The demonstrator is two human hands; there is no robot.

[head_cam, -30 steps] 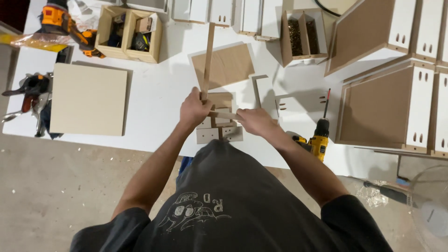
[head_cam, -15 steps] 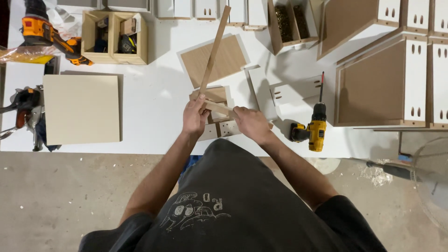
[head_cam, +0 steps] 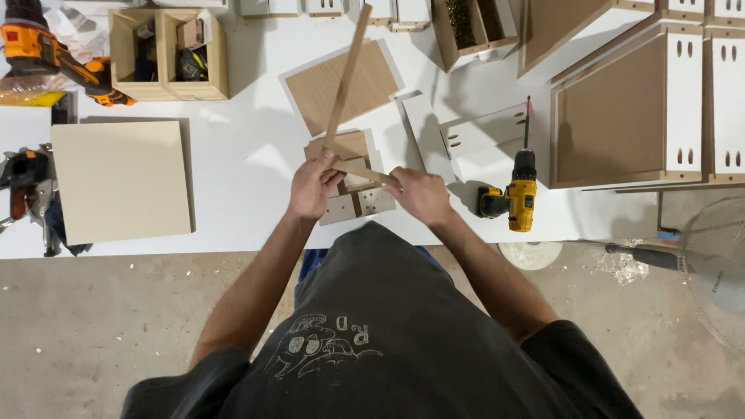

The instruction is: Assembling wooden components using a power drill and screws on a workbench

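**Two hands on a thin wooden panel over a white bench**

The left hand (head_cam: 313,186) is closed around the lower end of a thin wooden panel (head_cam: 345,77), which is seen edge-on and rises away from the person, tilted slightly right. The right hand (head_cam: 420,194) grips a second wooden piece (head_cam: 363,174) that runs roughly level between the two hands; where the two pieces meet is hidden by the fingers, so I cannot tell whether they are joined. The hands are near each other, not touching.

Just under them on the white table (head_cam: 248,155) lies a small stack of wood parts (head_cam: 355,203) with drilled holes along one edge. Behind the stack a brown square board (head_cam: 372,77) lies flat. To the right lie white slotted panels (head_cam: 481,140), and a yellow drill (head_cam: 520,198) rests near the table's front edge, its bit pointing away from the person. Further right stand finished boxes (head_cam: 621,116) with brown faces and white edges.

On the left a pale square board (head_cam: 120,180) lies flat. Behind it is an open wooden crate (head_cam: 167,54) holding small items, with an orange power tool (head_cam: 46,50) beside it. A fan (head_cam: 718,271) stands on the concrete floor at right.
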